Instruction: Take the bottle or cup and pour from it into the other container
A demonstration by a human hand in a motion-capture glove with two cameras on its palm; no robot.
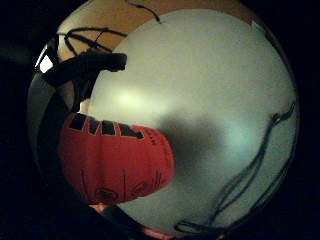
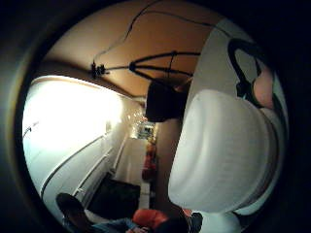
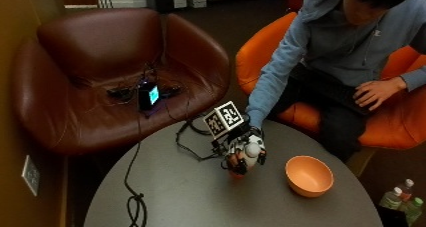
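- Round grey table (image 3: 186, 197) fills the near part of the outside view, with a black cable (image 3: 135, 202) lying across its left side.
- Brown leather armchair (image 3: 106, 72) stands far left behind the table, carrying a small device with a lit screen (image 3: 148, 95) on its seat.
- Orange chair (image 3: 393, 122) at the far right, seating the person in a blue hooded top (image 3: 333, 42), whose bare hand (image 3: 376, 92) rests on the lap.
- Orange bowl (image 3: 309, 175) sits upright on the right part of the table, near the gloved hand but apart from it.
- Gloved right hand (image 3: 245, 152) reaches down over the middle of the table, fingers curled round a small bottle (image 3: 247, 154).
- Bottle with white cap (image 2: 223, 150) and red label (image 1: 117, 162) stays close against the palm; cannot tell if its base touches the table.
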